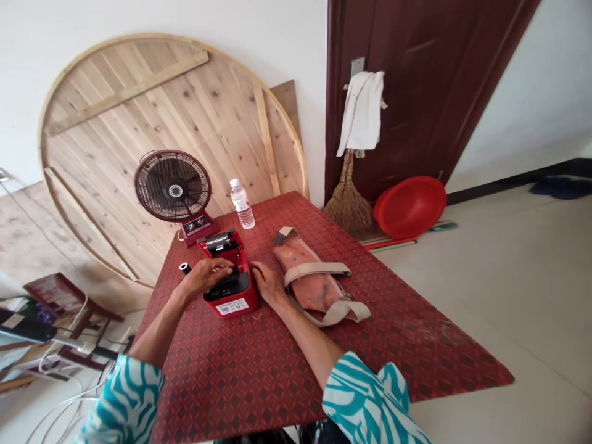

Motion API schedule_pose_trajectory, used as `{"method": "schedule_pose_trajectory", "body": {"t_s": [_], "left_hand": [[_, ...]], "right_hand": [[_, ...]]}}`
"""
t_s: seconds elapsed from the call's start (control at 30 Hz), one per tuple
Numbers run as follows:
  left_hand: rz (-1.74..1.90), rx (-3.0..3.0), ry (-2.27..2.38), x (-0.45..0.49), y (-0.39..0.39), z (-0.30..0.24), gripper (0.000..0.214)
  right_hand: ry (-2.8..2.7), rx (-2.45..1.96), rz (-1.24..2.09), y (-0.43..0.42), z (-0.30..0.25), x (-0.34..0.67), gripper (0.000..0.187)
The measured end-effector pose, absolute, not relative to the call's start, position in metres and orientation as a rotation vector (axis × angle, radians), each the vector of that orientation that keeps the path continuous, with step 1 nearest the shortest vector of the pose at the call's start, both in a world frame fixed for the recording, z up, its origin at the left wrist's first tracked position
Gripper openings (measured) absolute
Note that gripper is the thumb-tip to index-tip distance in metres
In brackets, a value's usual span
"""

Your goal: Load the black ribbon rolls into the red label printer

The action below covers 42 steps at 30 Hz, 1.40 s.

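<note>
A red and black paper-roll printer (231,299) stands on the table with its lid (219,242) raised. My left hand (206,275) reaches over its open compartment from the left, fingers stretched out and tips at the inside; I see nothing held in it. Against the printer's right side lies my right hand (269,285), its fingers extended and touching the casing. A small paper roll (185,268) sits on the table just left of the printer, near my left wrist. The bottom of the compartment is partly hidden by my left fingers.
On the red patterned table (407,333), a fan (173,188) and a water bottle (243,206) stand behind the printer. A worn orange pouch with straps (308,274) lies to the right. Beyond are a broom (349,197) and a red basin (411,206).
</note>
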<state>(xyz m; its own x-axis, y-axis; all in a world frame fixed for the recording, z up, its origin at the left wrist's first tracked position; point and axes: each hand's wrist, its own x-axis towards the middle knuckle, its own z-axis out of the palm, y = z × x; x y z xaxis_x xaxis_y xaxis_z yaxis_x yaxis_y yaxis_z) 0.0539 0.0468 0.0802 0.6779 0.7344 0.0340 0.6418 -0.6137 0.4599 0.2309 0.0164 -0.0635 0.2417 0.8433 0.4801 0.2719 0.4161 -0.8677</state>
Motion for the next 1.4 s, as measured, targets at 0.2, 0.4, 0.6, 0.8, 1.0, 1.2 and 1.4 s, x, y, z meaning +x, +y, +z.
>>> {"method": "schedule_pose_trajectory", "body": {"t_s": [0.2, 0.4, 0.6, 0.8, 1.0, 1.2, 1.4], "left_hand": [[0.785, 2.333, 0.946, 0.026, -0.004, 0.051, 0.023], [1.010, 2.363, 0.912, 0.030, -0.011, 0.028, 0.021], [1.274, 2.725, 0.930, 0.036, -0.020, 0.017, 0.013], [1.305, 2.930, 0.888, 0.038, -0.031, 0.020, 0.019], [1.291, 2.986, 0.924, 0.038, -0.038, 0.014, 0.026], [1.412, 2.888, 1.002, 0.044, -0.045, 0.007, 0.026], [1.447, 2.864, 1.017, 0.044, -0.046, 0.002, 0.029]], "right_hand": [[-1.324, -1.145, 0.521, 0.013, -0.064, 0.231, 0.030], [-1.328, -1.185, 0.545, 0.010, -0.063, 0.233, 0.031], [-1.300, -1.186, 0.581, 0.008, -0.062, 0.234, 0.031], [-1.297, -1.208, 0.614, 0.006, -0.061, 0.234, 0.032], [-1.287, -1.189, 0.635, 0.005, -0.062, 0.235, 0.031], [-1.196, -1.196, 0.631, 0.004, -0.062, 0.241, 0.041], [-1.135, -1.028, 0.620, 0.044, -0.018, 0.237, 0.052]]}}
